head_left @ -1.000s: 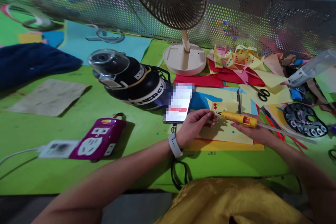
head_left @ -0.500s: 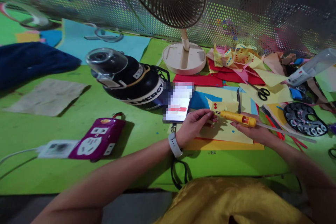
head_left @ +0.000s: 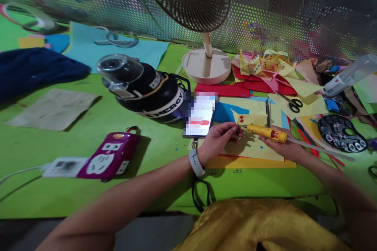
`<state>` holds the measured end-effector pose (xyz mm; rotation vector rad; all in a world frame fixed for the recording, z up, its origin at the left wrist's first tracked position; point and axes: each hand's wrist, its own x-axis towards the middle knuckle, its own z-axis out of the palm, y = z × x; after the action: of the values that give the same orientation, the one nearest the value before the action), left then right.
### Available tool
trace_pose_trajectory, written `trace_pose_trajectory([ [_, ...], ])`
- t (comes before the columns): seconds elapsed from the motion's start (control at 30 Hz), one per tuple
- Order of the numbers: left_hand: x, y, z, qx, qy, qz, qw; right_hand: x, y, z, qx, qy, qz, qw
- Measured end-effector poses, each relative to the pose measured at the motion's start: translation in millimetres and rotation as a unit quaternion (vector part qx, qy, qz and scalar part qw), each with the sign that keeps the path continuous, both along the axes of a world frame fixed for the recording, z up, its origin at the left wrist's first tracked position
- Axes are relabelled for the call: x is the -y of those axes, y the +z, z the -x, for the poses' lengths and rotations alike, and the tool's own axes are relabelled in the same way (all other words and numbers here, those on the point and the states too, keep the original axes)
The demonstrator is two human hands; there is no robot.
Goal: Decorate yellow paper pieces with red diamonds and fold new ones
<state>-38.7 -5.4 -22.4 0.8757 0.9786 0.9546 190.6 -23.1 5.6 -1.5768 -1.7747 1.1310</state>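
My right hand is wrapped round a yellow glue gun, with a long pale glue stick coming out of its back end. The gun's nozzle points left, close to the fingertips of my left hand. Those fingers are pinched together; whatever they hold is too small to make out. Just behind the nozzle is a folded yellow paper piece with red diamond marks. Both hands are over yellow paper sheets dotted with tiny blue scraps.
A lit phone and black bottle lie left of my hands. Behind stands a fan. Scissors, a black palette and paper scraps crowd the right. A purple power strip is at left.
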Motion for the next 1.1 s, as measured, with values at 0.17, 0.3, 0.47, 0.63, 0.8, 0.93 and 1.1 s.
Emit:
trace_pose_trajectory([
  [0.17,0,-0.2,1,-0.002,-0.005,0.003,1.0,-1,-2.7,-1,0.02,0.007,-0.008,1.0],
  [0.3,0,0.1,1,0.0,-0.004,0.002,1.0,-1,-3.3,-1,0.029,0.006,-0.016,0.999],
  [0.47,0,0.1,1,0.004,0.001,0.001,1.0,-1,-1.0,-3,0.069,0.023,-0.048,0.996],
  [0.63,1,4.4,1,0.002,0.003,-0.005,1.0,-3,11.5,-12,0.097,0.144,-0.173,0.97],
  [0.8,2,8.4,1,-0.014,-0.005,-0.006,1.0,-5,33.6,-28,0.157,0.121,-0.254,0.947],
  [0.93,3,5.4,2,-0.027,0.009,-0.01,1.0,0,45.0,-58,0.222,0.049,-0.303,0.925],
  [1.1,1,0.8,3,-0.039,0.023,-0.012,0.999,20,36.5,-121,0.353,-0.064,-0.347,0.866],
])
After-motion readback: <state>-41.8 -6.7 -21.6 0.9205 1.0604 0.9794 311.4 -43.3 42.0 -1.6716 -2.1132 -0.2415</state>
